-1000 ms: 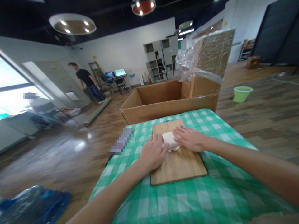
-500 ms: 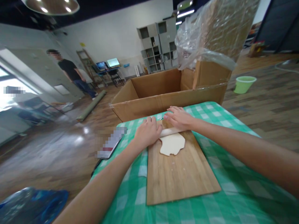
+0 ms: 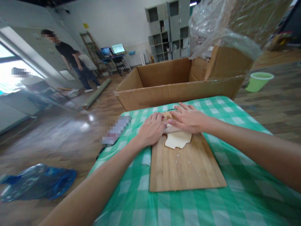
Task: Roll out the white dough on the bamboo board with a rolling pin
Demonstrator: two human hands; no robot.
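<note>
A flattened piece of pale dough lies at the far end of a wooden cutting board on a table with a green checked cloth. A pale rolling pin lies across the dough's far edge. My left hand rests palm down on the pin's left end, fingers curled over it. My right hand presses flat on the pin's right part with fingers stretched out.
A large open cardboard box with clear plastic wrap stands just beyond the table. A blurred flat object lies at the table's left edge. A green bucket, a blue bag and a standing person are on the floor around.
Both hands rolled the pin away over the dough, from on top of it to its far edge, leaving it flatter; in the last half second they came slightly back onto its edge.
</note>
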